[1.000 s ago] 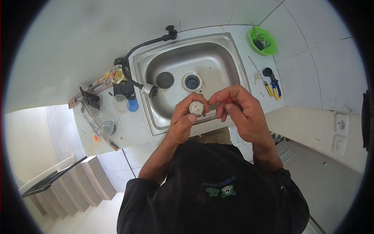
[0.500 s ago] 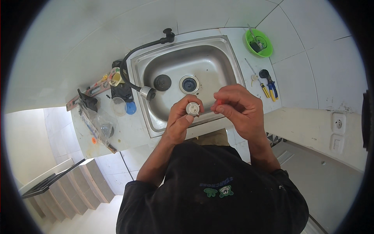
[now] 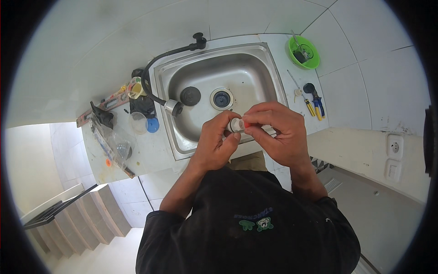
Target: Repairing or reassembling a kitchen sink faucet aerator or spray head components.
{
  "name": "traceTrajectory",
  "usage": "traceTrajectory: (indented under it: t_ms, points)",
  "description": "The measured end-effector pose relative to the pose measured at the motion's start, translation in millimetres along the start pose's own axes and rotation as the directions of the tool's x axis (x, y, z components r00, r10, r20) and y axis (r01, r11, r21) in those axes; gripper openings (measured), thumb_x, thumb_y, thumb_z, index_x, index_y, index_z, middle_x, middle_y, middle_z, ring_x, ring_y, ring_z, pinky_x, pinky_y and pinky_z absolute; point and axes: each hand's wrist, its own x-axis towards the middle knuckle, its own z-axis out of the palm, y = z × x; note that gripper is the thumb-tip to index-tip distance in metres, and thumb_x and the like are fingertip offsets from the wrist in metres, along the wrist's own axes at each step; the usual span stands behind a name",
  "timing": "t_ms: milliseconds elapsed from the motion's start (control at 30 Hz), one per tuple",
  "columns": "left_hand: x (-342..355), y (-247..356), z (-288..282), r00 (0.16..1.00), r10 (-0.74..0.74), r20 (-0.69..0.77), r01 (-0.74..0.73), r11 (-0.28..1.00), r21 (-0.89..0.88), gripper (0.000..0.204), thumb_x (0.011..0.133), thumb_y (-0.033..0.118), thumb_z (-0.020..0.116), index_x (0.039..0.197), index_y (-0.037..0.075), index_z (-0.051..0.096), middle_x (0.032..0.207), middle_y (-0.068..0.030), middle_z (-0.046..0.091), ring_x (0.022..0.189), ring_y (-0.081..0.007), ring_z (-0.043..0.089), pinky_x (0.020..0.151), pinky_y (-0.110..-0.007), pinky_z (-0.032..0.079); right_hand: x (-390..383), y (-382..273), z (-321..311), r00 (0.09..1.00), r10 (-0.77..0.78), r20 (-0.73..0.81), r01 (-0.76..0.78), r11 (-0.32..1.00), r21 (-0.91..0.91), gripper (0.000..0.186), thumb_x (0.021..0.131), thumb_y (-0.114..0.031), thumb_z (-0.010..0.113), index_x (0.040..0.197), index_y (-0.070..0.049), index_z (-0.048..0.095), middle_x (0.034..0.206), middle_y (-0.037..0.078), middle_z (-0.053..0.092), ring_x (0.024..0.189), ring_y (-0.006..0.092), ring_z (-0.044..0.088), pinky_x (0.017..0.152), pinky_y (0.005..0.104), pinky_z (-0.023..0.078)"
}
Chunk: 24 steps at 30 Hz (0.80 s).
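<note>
Over the front edge of the steel sink (image 3: pixel 248 68), my left hand (image 3: pixel 215 140) is closed around a small white round plastic fitting (image 3: pixel 235 124). Its open end is tilted toward the right. My right hand (image 3: pixel 279 132) pinches a small red piece (image 3: pixel 247 124) between thumb and fingertips, right at the fitting's end. Whether the red piece sits inside the fitting or only touches it, I cannot tell, as the fingers cover most of it.
A black flexible faucet (image 3: pixel 148 75) arches over the sink's left side. A dark round strainer (image 3: pixel 190 96) lies beside the drain (image 3: pixel 221 99). On the right are a screwdriver (image 3: pixel 304 98), pliers (image 3: pixel 318 107) and a green bowl (image 3: pixel 315 59). A spirit level (image 3: pixel 109 106) and plastic bag (image 3: pixel 119 148) lie left.
My two hands have come together. The white fitting has turned from facing up to facing right, and the red piece has moved left against its end.
</note>
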Motion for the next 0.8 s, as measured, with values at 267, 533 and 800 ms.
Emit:
traceTrajectory:
  t_ms: [267, 533, 800]
  points:
    - [-0.6, 13.6, -2.3, 0.998, -0.059, 0.014, 0.055, 0.983, 0.174, 0.032, 0.078, 0.012, 0.057, 0.105, -0.005, 0.055, 0.091, -0.0195, 0.058, 0.076, -0.0306, 0.06, 0.064, -0.034, 0.054, 3.9, 0.5, 0.0, 0.997, 0.073, 0.021, -0.074, 0.996, 0.048, 0.015, 0.073, 0.002, 0.074, 0.087, -0.004, 0.071, 0.088, 0.009, 0.066, 0.072, 0.0152, 0.066, 0.062, 0.0247, 0.052]
    - [-3.6, 28.1, -1.4, 0.998, -0.043, 0.034, 0.032, 0.959, 0.281, 0.03, 0.08, 0.014, 0.059, 0.103, -0.004, 0.054, 0.086, -0.0183, 0.058, 0.076, -0.0356, 0.058, 0.065, -0.039, 0.049, 2.4, 2.1, -10.9, 0.993, 0.092, 0.076, -0.099, 0.991, 0.085, 0.015, 0.072, 0.0, 0.076, 0.085, -0.004, 0.072, 0.084, 0.008, 0.067, 0.071, 0.0152, 0.066, 0.061, 0.0249, 0.052]
    - [-2.6, 44.2, -0.9, 0.993, -0.043, 0.11, -0.002, 0.924, 0.382, 0.03, 0.082, 0.011, 0.058, 0.106, -0.005, 0.053, 0.084, -0.0206, 0.059, 0.069, -0.0333, 0.064, 0.063, -0.034, 0.053, 0.3, 3.1, -20.2, 0.992, 0.037, 0.12, -0.05, 0.993, 0.106, 0.016, 0.071, 0.002, 0.076, 0.086, -0.003, 0.072, 0.084, 0.008, 0.067, 0.071, 0.0148, 0.067, 0.06, 0.0252, 0.053]
